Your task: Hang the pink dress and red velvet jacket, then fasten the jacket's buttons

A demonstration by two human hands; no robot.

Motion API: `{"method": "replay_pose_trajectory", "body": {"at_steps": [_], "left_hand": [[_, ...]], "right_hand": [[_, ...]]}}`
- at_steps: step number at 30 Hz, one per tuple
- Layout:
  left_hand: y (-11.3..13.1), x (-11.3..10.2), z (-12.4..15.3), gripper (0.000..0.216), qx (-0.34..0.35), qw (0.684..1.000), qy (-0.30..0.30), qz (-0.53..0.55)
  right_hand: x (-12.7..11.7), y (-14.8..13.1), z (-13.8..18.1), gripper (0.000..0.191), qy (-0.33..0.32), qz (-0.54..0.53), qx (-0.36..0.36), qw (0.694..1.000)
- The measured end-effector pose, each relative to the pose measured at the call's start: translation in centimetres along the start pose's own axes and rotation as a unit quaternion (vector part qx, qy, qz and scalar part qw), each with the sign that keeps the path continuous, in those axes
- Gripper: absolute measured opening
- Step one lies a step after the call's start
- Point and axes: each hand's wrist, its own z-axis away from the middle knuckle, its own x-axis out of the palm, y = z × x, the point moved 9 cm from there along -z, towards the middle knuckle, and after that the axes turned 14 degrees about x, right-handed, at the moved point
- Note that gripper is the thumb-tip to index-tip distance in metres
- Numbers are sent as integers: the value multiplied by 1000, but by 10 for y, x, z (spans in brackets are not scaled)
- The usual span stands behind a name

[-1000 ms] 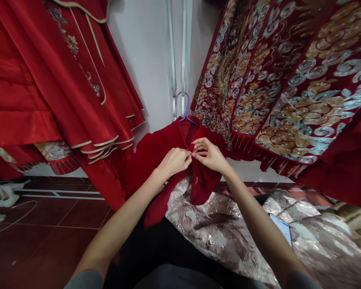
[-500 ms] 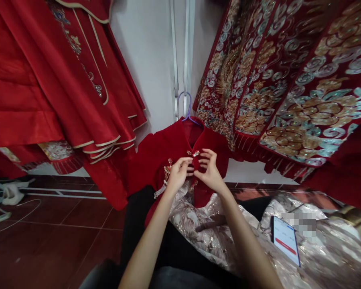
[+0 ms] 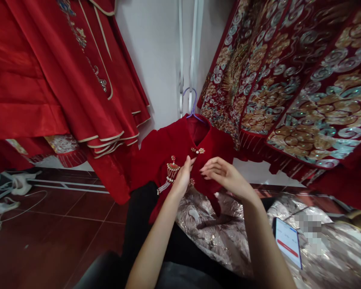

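A red velvet jacket point(image 3: 156, 156) hangs on a purple hanger point(image 3: 193, 109), its lower part resting over my lap. A jewelled clasp point(image 3: 197, 151) sits closed just under its collar, and a beaded fan-shaped brooch with tassels point(image 3: 172, 170) hangs on the front. My left hand point(image 3: 183, 176) is at the front opening below the clasp, closed on the fabric edge, with some fingers hidden. To the right, my right hand point(image 3: 224, 174) holds nothing, its bent fingers slightly apart before the jacket. Another small clasp point(image 3: 192, 182) shows partly beside my left hand.
Red garments point(image 3: 48, 88) hang at left, and a sequin-embroidered red garment point(image 3: 289, 96) hangs at right. Shiny patterned fabric point(image 3: 216, 237) covers part of my lap, with a lit phone point(image 3: 287, 243) lying on it. White shoes point(image 3: 20, 184) and cords lie at the floor's left.
My right hand has drawn away from the front opening to the right and turned. My left hand stays at the jacket's edge. The view has shifted slightly.
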Motion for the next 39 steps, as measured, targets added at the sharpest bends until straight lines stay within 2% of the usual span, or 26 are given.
{"method": "replay_pose_trajectory", "body": {"at_steps": [2, 4, 7, 9, 12, 16, 19, 22, 28, 32, 34, 39], "left_hand": [[-6, -8, 19, 56, -61, 998, -30, 0], [-6, -26, 36, 54, -99, 994, -34, -17], [-5, -42, 48, 43, -109, 993, -49, -3], [-8, -50, 48, 33, -99, 995, -28, 2], [-16, -56, 42, 24, -84, 996, 25, -13], [-15, -54, 38, 29, -57, 997, 47, -33], [-8, -59, 39, 36, -37, 996, 74, -39], [0, -65, 36, 42, -17, 996, 72, -46], [21, -94, 18, 53, 140, 972, 114, -153], [8, -95, 8, 40, 127, 980, 91, -121], [3, -93, 5, 41, 113, 985, 88, -93], [2, -90, -2, 44, 103, 991, 78, -42]], "right_hand": [[16, 5, 0, 21, -31, 10, 34, 999], [33, 13, -2, 20, -62, 36, 52, 996], [55, 30, -11, 18, -113, 32, 65, 991], [64, 42, -20, 20, -125, -7, 72, 989], [61, 57, -35, 27, -69, -29, 69, 995], [53, 65, -42, 37, 10, 27, 69, 997], [50, 63, -41, 40, 27, 23, 77, 996], [48, 52, -40, 37, 29, 14, 45, 998], [34, 41, -40, 31, 96, 8, -13, 995], [30, 34, -36, 25, 173, 37, -66, 982], [31, 33, -37, 25, 199, 40, -82, 976], [39, 36, -56, 22, 194, 42, -99, 975]]}}
